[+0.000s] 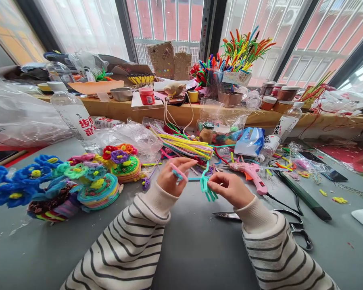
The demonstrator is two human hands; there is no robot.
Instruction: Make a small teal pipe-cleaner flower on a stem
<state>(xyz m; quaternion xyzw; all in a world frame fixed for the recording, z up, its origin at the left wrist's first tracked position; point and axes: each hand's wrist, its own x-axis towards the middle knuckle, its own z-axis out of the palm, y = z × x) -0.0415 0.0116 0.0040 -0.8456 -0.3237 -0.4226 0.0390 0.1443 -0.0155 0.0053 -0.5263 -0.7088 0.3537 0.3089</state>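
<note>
Left of centre: left hand [171,177] curled, pink-and-blue piece [179,173] at fingers; cannot tell whether grip pinches it. Frame centre: teal fuzzy-stem bundle [203,184], bent into loops, over worktop [196,245]. Step in hand looks like shaping loops; next move probably calls for steady, light hold. Right of centre: right hand [231,189], thumb-and-forefinger grip pinched on bundle's edge.

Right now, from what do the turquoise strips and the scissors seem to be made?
The turquoise strips look like matte, fuzzy pipe cleaners, probably soft fibre on wire, since they hold tight bends. The scissors seem at least partly metal, with a shiny silvery blade; the glossy dark handles could be metal or plastic.
</note>
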